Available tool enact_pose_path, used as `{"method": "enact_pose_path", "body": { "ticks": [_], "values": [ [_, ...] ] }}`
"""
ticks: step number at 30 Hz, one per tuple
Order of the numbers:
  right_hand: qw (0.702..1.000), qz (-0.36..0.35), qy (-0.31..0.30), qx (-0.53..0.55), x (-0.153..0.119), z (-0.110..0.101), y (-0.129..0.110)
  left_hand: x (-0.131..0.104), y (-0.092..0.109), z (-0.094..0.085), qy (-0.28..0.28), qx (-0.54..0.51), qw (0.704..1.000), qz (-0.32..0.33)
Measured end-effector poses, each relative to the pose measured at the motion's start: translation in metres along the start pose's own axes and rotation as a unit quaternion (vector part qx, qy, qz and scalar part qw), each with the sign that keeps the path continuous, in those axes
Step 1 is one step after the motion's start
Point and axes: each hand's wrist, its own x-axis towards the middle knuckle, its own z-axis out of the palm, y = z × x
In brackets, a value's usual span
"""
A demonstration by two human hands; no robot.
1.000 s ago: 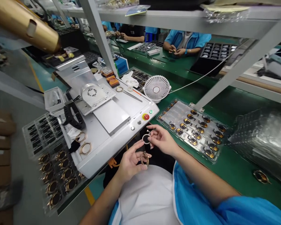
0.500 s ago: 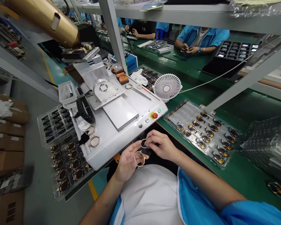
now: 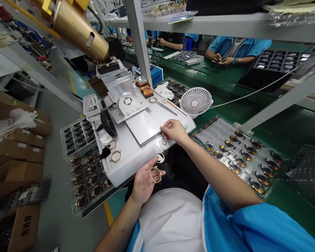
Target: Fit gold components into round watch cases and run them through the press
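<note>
My left hand (image 3: 142, 182) is closed on a gold watch case ring (image 3: 160, 176), low in front of my body. At the tips of its thumb and finger is a thin round disc (image 3: 160, 158) with a pale face and dark rim. My right hand (image 3: 175, 131) is over the front edge of the white machine (image 3: 128, 164), thumb and fingers pinched together. Whatever is in that pinch, if anything, is too small to make out. Two more gold rings (image 3: 116, 161) lie on the machine's left front corner, by a black cloth (image 3: 105, 152).
A metal fixture (image 3: 128, 101) and tweezers (image 3: 168, 109) are on the machine, under a gold cylinder (image 3: 81, 33). A white fan (image 3: 196, 102) stands behind. Trays of watch parts (image 3: 215, 131) lie right, with more trays (image 3: 85, 180) left. Co-workers sit across the bench.
My right hand has left the small ring-shaped part beside my left hand and moved up and forward to the machine's front edge. My left hand keeps the gold ring. The camera view has shifted.
</note>
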Motion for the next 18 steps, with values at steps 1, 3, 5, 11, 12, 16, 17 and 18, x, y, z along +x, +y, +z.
{"method": "enact_pose_path", "body": {
  "ticks": [1, 3, 5, 11, 12, 16, 17, 18],
  "values": [
    [1.0, -0.007, 0.013, -0.015, 0.0, -0.001, 0.001, -0.003, 0.001, 0.0, -0.005, 0.014, 1.0, 0.012],
    [0.998, -0.038, 0.042, -0.042, -0.01, -0.004, 0.008, -0.009, 0.003, -0.002, -0.014, 0.064, 0.997, 0.044],
    [0.998, -0.051, 0.028, -0.033, -0.03, -0.006, 0.022, -0.013, 0.0, -0.002, -0.018, 0.156, 0.984, 0.085],
    [0.974, -0.001, -0.153, 0.168, -0.096, 0.01, 0.061, -0.004, -0.019, 0.005, -0.07, 0.517, 0.836, 0.169],
    [0.971, -0.003, -0.143, 0.19, -0.101, 0.012, 0.063, -0.002, -0.02, 0.007, -0.091, 0.546, 0.817, 0.163],
    [0.965, 0.007, -0.091, 0.245, -0.101, 0.007, 0.062, 0.002, -0.016, 0.013, -0.141, 0.484, 0.848, 0.165],
    [0.964, 0.007, -0.093, 0.249, -0.099, 0.004, 0.061, 0.002, -0.014, 0.014, -0.138, 0.439, 0.872, 0.166],
    [0.964, 0.005, -0.102, 0.246, -0.098, 0.0, 0.059, 0.002, -0.012, 0.014, -0.13, 0.393, 0.895, 0.164]
  ]
}}
